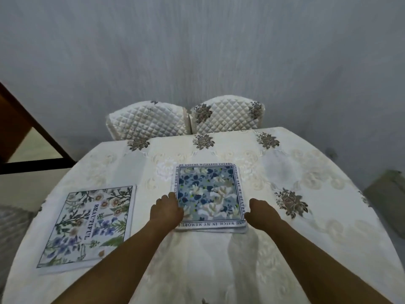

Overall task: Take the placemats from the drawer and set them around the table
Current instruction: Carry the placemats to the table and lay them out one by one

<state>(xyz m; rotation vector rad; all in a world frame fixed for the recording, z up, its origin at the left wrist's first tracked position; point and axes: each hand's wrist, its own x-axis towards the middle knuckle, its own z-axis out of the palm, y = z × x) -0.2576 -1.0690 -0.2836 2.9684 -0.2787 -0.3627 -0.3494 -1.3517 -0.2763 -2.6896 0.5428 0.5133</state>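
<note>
At the stack's near corners, the left hand [167,210] lays curled fingers on the blue floral placemats [209,197], likely to peel 1 off, while the right hand [259,213], fingers tucked, steadies their edge; another placemat [87,229] lies left on the table [306,249].

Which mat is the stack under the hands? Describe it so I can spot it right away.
On the round table's cream embroidered tablecloth, look at the middle, in front of the two quilted chair backs. The stack of blue-and-white floral placemats lies between the left hand and right hand. Unlike the green "BEAUTIFUL" wildflower placemat to its left, it has a border of lettering.
</note>
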